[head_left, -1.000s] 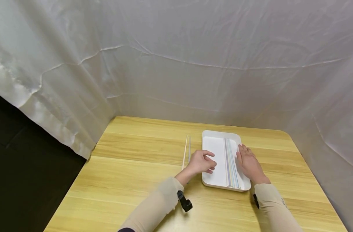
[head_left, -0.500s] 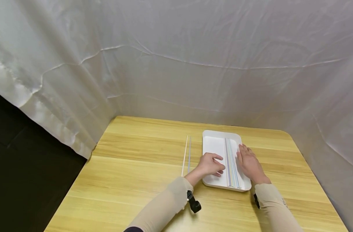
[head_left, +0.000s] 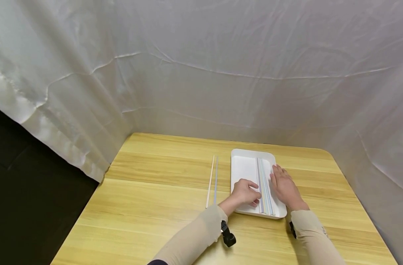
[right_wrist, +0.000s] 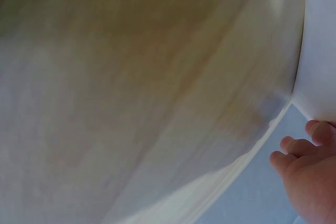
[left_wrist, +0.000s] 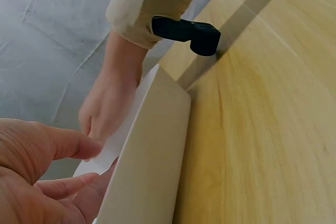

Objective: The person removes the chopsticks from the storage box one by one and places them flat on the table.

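In the head view a white tray (head_left: 246,162) stands on the table, with several thin pastel sticks (head_left: 262,173) lying lengthwise side by side in its right half. My left hand (head_left: 243,193) reaches over the tray's near left part, its fingertips right at the left edge of this bundle. A gap shows between its thumb and fingers in the left wrist view, where the tray's side wall (left_wrist: 152,145) rises close by. Flat along the tray's right rim, my right hand (head_left: 285,188) rests with its fingers straight, pointing away from me.
To the left of the tray, a cream stick (head_left: 210,180) and a bluish stick (head_left: 216,180) lie on the wooden table (head_left: 148,206). Pale curtains (head_left: 201,92) hang behind the table and along its sides.
My left hand has moved right and slightly toward me, from the tray's left part to the edge of the stick bundle. My right hand and the tray have stayed in place.
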A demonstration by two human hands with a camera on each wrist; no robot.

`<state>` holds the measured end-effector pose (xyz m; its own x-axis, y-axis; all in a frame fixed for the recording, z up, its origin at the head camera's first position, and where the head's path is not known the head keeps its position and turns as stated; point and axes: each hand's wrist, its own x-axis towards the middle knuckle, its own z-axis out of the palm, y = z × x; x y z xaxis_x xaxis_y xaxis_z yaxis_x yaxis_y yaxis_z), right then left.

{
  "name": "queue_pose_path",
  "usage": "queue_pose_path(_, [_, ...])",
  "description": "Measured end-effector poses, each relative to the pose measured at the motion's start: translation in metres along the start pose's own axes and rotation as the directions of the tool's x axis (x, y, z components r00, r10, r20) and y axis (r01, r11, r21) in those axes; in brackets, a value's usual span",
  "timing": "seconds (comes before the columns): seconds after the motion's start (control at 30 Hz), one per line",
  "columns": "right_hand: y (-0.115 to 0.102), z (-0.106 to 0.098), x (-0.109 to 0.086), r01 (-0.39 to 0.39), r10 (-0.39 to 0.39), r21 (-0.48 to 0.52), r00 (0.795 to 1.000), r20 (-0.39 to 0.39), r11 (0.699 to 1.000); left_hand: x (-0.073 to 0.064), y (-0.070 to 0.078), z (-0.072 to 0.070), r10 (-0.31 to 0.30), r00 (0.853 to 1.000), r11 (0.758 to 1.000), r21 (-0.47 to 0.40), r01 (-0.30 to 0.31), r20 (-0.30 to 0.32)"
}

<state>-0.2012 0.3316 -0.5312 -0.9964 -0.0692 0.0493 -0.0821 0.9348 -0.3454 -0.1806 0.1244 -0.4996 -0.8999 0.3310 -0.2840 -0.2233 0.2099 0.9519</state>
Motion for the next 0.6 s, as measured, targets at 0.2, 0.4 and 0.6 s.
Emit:
queue_pose_path(0.2, [-0.002,-0.001,-0.001,0.001,-0.002,-0.003,1.000,-0.007,1.000,0.003,-0.005,0.006,-0.012,1.000,0.998,0.066,0.013,-0.016])
queue_pose_path(0.4, [-0.001,-0.001,-0.001,0.003,-0.003,0.001,1.000,-0.012,1.000,0.007,-0.010,0.008,-0.012,0.999,0.995,0.102,0.015,-0.032])
queue_pose_path(0.6, [0.000,0.000,0.000,0.009,-0.009,0.000,1.000,-0.015,1.000,0.011,-0.014,0.011,-0.013,0.998,0.995,0.094,0.019,-0.057])
